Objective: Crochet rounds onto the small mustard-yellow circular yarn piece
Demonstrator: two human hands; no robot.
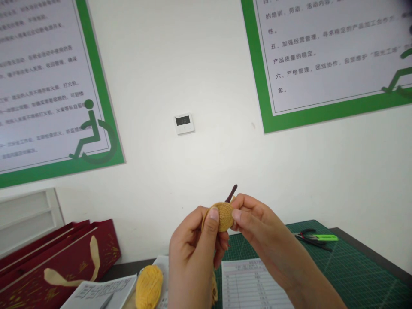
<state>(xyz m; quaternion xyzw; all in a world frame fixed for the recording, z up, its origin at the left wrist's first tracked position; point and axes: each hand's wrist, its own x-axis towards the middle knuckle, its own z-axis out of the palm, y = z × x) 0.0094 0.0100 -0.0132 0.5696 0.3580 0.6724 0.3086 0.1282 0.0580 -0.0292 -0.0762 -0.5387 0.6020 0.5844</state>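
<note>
Fingers (211,221) of both hands (193,240) (267,227) pinch crochet (225,217) near yarn (149,286), right forearm (299,266) partly hiding mat (347,266).

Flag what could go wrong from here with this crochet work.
1. The dark-handled tool sticks up behind the crocheted piece, its tip hidden; it could slip and pull a stitch loose if the right hand relaxes.
2. The yellow yarn ball lies beside papers; a bump might roll it.

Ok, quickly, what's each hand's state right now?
Left hand: closed, holding the tan crocheted piece.
Right hand: closed at the piece's right edge; whether it also grips the dark hook can't be told.
</note>
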